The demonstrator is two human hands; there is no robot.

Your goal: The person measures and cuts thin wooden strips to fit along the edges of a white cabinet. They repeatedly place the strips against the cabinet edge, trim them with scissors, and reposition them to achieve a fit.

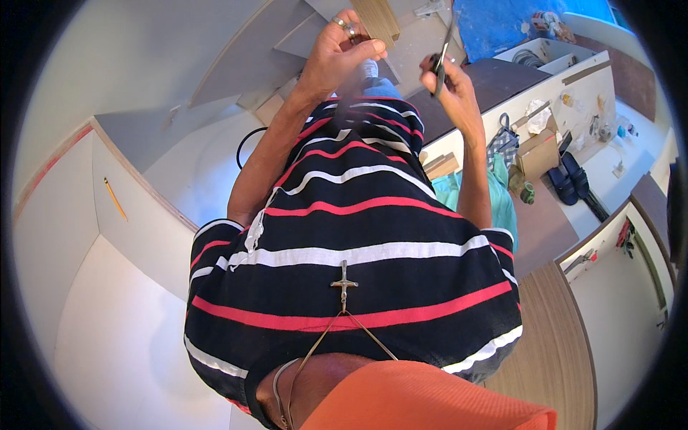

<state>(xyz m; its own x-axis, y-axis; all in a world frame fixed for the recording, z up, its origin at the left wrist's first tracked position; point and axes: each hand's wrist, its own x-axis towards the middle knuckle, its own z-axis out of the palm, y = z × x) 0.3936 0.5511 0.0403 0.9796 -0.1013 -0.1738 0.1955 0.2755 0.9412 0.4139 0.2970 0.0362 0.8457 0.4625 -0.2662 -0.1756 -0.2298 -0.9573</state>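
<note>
Near the top middle, my left hand (333,61) is closed in a pinch, with a blurred dark strip (351,100) hanging below its fingers; what exactly it grips I cannot make out. A wood-grain piece (376,18) is directly beside those fingers. My right hand (457,97), to its right, is closed around the black handles of what looks like a pair of scissors (447,39), metal blades pointing up. My striped shirt fills the middle below both hands.
White panels (122,222) on the left hold a yellow pencil (115,197). At right are a dark-topped bench (494,86), cardboard box (537,154), green cloth (448,186), black sandals (562,186) and a wood-grain surface (545,330). A blue sheet (484,25) lies at the back.
</note>
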